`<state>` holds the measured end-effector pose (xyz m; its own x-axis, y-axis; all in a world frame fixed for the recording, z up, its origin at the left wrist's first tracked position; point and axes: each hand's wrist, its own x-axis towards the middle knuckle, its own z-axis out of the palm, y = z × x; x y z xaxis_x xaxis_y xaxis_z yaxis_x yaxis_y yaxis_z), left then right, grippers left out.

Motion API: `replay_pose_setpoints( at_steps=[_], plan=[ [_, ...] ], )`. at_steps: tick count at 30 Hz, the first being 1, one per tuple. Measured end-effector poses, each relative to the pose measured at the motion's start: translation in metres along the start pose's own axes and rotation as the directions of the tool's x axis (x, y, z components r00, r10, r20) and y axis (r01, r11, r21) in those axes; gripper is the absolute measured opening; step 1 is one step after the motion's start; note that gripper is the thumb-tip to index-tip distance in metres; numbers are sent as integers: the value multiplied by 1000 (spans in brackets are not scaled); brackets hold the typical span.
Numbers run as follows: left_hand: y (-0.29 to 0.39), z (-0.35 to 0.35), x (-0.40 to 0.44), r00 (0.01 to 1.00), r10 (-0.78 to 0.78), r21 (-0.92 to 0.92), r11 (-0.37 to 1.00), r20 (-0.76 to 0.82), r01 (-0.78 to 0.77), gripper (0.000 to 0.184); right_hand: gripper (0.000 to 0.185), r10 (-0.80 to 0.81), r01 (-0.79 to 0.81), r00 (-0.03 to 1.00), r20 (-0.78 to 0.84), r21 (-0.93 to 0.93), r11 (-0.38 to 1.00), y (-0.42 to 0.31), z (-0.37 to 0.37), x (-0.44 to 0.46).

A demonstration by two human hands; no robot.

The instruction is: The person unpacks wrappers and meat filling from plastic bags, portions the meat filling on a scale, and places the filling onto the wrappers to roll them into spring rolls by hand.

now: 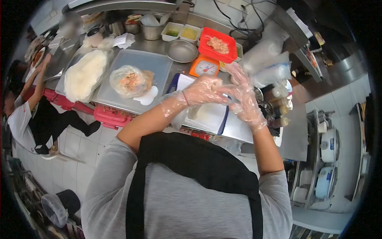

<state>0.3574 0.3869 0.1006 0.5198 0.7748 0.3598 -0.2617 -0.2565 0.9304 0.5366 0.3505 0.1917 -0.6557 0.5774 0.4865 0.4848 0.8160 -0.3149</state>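
Note:
Both hands wear clear plastic gloves and meet over the counter. My left hand (pixel 205 91) is closed with its fingers curled; whatever it holds is hidden. Touching its fingertips is my right hand (pixel 246 97), its fingers apart and pointing up and left. Below them lies a white tray with a blue edge (pixel 207 117). Just behind stands an orange scale (pixel 205 67), and a red tray (pixel 205 47) with pinkish minced food (pixel 217 45) is above it. To the left, a plastic bag of pinkish filling (pixel 129 81) sits on a translucent lid or board (pixel 159 65).
A white mass on a tray (pixel 85 75) is farther left, near another person (pixel 30 115). A metal bowl (pixel 181 51) and small containers (pixel 172 32) stand behind. Bottles (pixel 280 111) and plastic bags (pixel 274 71) are close on the right.

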Motion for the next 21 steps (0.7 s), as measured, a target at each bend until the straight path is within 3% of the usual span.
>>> replay_pose_setpoints(
  at_steps=[2,3,5,9,10,12,13,14,15,16,17,18,19,21],
  plan=[
    [3,-4,3,992,88,189,977,86,-103,23,61,-69,71,997,29,-90,993,4,3,3],
    [14,-5,3,974,138,388,900,181,-200,18,58,-102,109,993,56,-152,982,3,3,6],
    [20,5,2,925,343,296,878,161,-377,19,61,-122,140,989,86,-240,961,0,10,9],
    [0,3,9,953,292,496,818,79,-292,21,59,-179,196,981,80,-327,925,-25,8,28],
    [10,3,3,961,274,374,889,24,-263,21,59,-163,182,983,83,-369,911,-31,6,29],
    [37,6,5,971,232,100,969,-55,-226,23,59,73,-135,967,-242,-248,959,-35,13,20],
    [50,3,8,962,250,225,949,-106,-222,25,60,208,-283,902,-378,-153,947,-36,14,10],
    [63,0,12,950,272,343,916,-154,-207,28,56,307,-243,707,-637,190,951,-8,37,-21],
    [68,-3,14,935,297,456,871,-195,-182,31,56,615,-280,677,-404,631,724,21,56,-49],
    [68,0,16,893,422,530,799,-159,-284,33,56,769,-297,637,-51,904,306,40,75,-67],
    [65,7,19,838,535,595,710,-107,-377,35,50,652,-345,702,288,938,-43,34,94,-71],
    [60,17,23,770,636,648,606,-46,-462,38,47,491,-469,713,500,861,-197,24,102,-70],
    [51,28,25,661,750,674,486,5,-556,40,44,377,-572,686,622,782,-248,16,106,-70],
    [61,32,-3,766,565,658,455,307,-600,36,38,306,-677,656,690,717,-167,14,100,-65]
  ],
)
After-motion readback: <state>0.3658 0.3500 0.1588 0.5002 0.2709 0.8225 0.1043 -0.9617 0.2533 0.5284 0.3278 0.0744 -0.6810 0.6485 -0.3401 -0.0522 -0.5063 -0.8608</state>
